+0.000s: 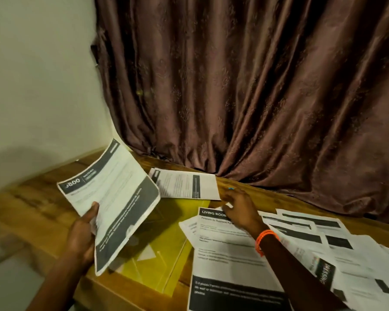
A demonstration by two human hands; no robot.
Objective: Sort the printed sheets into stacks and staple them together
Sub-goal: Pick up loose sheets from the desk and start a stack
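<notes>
Head view looks down on a wooden bench (43, 212) set against a brown curtain (256, 86) and a pale wall (36, 75). The hands are well apart. The left hand (83, 234), at about 8 o'clock, grips a held stack of printed sheets (112, 198) by its near edge, thumb on top, the stack lifted and tilted above the bench. The right hand (240, 207), at about 4 o'clock from the centre, reaches forward with fingers spread and relaxed, its fingertips touching the top of a sheet headed "LIVING ROOM" (229, 254); an orange wristband (265, 240) sits on that wrist. More loose sheets (337, 243) lie overlapping at 4 o'clock, and a separate pair of sheets (186, 184) lies near the curtain at 6 o'clock. A yellow folder (162, 243) lies flat between the two hands.
</notes>
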